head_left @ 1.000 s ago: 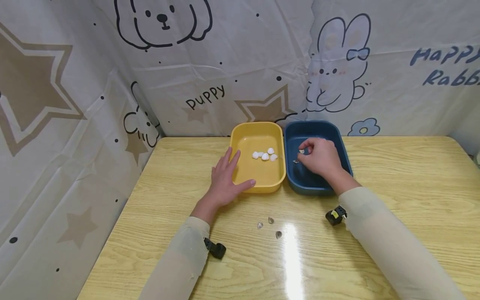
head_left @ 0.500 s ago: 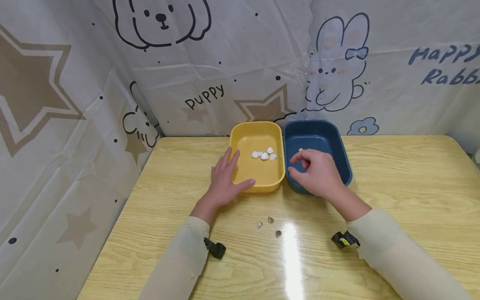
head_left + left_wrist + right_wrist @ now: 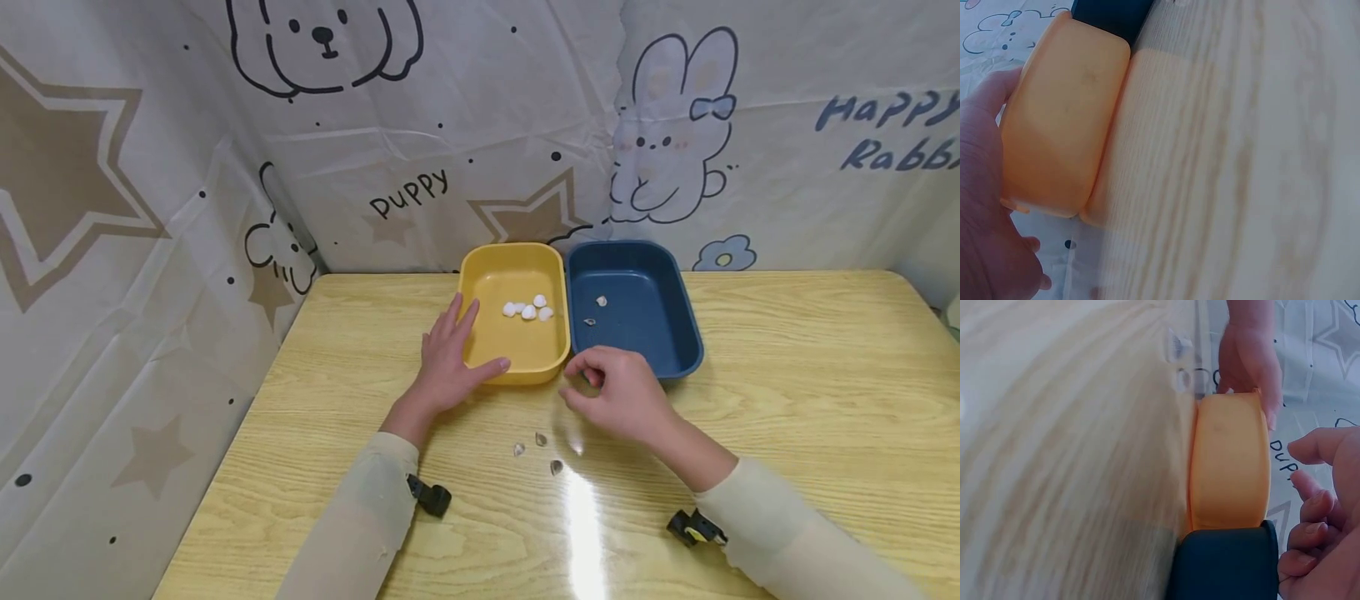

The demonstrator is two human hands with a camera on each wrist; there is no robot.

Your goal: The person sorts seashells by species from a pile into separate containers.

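Note:
My left hand (image 3: pixel 447 354) rests at the near left corner of the yellow box (image 3: pixel 517 350), fingers spread along its side and thumb over the front rim. In the left wrist view, the thumb (image 3: pixel 999 90) lies at that rim. Several white shells (image 3: pixel 528 312) lie inside this box. Over the near edge of the dark blue box (image 3: pixel 645 312) hovers my right hand (image 3: pixel 622 396), thumb and forefinger apart, holding nothing. Two small brownish shells, one a pale shell (image 3: pixel 602 301) and one a darker shell (image 3: pixel 589 322), are in the blue box.
Three small grey-brown shells, among them the nearest shell (image 3: pixel 556 467), lie on the wooden table (image 3: pixel 360 533) in front of the boxes. Both boxes stand side by side against a printed cloth backdrop (image 3: pixel 517 125). Glare (image 3: pixel 585 533) streaks the tabletop.
My right hand has drawn back from inside the blue box toward the front, its thumb and forefinger parting and leaving a shell there. The left hand stays in place.

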